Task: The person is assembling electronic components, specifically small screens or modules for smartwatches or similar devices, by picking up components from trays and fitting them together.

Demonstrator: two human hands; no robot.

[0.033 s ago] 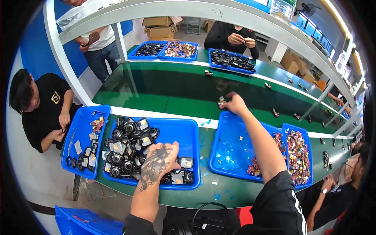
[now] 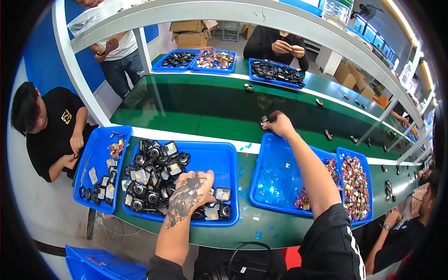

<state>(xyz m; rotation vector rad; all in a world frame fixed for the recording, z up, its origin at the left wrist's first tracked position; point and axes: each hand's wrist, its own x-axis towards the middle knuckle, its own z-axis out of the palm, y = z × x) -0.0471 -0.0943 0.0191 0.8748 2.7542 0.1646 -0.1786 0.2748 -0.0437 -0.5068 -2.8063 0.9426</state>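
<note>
My left hand (image 2: pixel 192 187) is down in a blue tray (image 2: pixel 212 151) heaped with small black housings (image 2: pixel 153 175), which carry round lenses and pale square panels. Its back faces up, hiding the fingers and anything in them. Reaching forward to the near edge of the green conveyor belt (image 2: pixel 179 109), my right hand (image 2: pixel 281 125) has its fingers closed on a small red-and-black electronic part (image 2: pixel 264 123) with a pale tab. Under my right forearm lies another blue tray (image 2: pixel 273 179), holding bits of blue film and some small red-and-yellow parts (image 2: pixel 302 199).
At right, a narrow blue tray (image 2: pixel 368 186) is full of red-and-yellow parts. A co-worker (image 2: pixel 60 126) at left handles something beside another blue tray (image 2: pixel 95 158). Small parts (image 2: pixel 328 135) sit spaced along the belt. A white frame beam (image 2: pixel 224 14) crosses overhead.
</note>
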